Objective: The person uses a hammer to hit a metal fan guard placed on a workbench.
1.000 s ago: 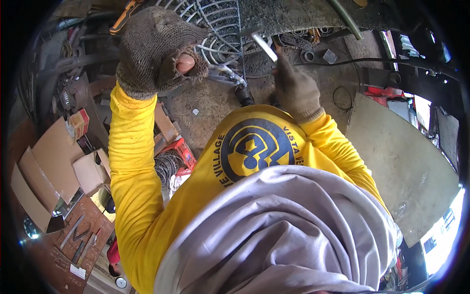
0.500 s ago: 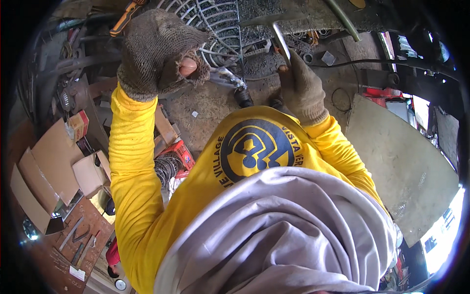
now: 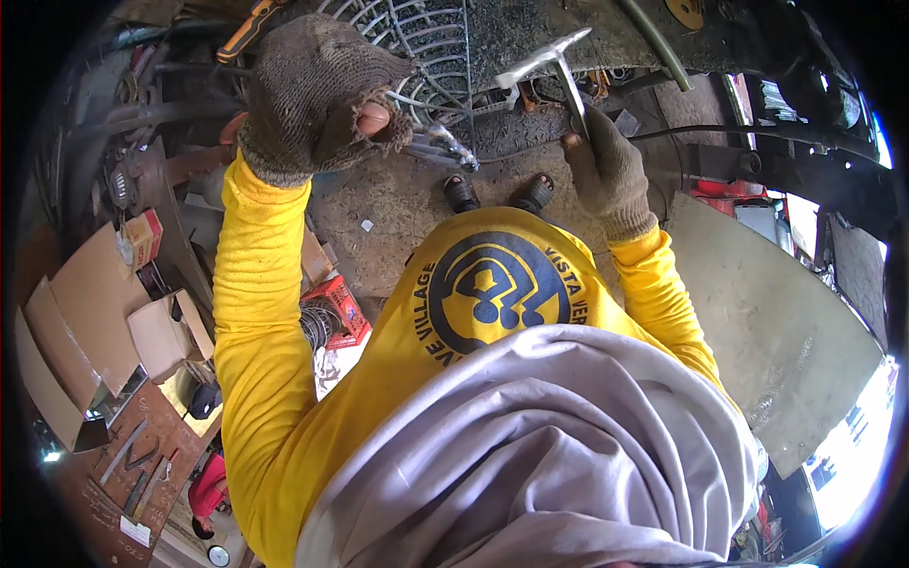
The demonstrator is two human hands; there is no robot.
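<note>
My left hand [image 3: 327, 99], in a worn brown knit glove with the bare thumb tip poking through, is closed beside a metal grille [image 3: 431, 57] of curved bars. A silvery rod-like piece [image 3: 440, 147] juts out beside the thumb; the glove hides whatever the fingers grip. My right hand [image 3: 606, 175], gloved too, is wrapped around the handle of a chipping hammer [image 3: 571, 85]. The hammer's narrow head is raised, tilted, to the right of the grille and apart from it in the picture.
An orange-and-black tool [image 3: 248, 30] lies beyond my left hand. A dark worktop [image 3: 540, 24] carries a metal tube [image 3: 655, 43]. Cardboard boxes [image 3: 104, 293] and a red crate [image 3: 346, 308] stand at left, a large pale sheet [image 3: 767, 322] at right. Another person [image 3: 208, 492] in red is at lower left.
The chipping hammer has turned so its head slants, and my right hand has shifted slightly right and nearer to me. My left hand stays closed beside the grille. Both feet show more fully.
</note>
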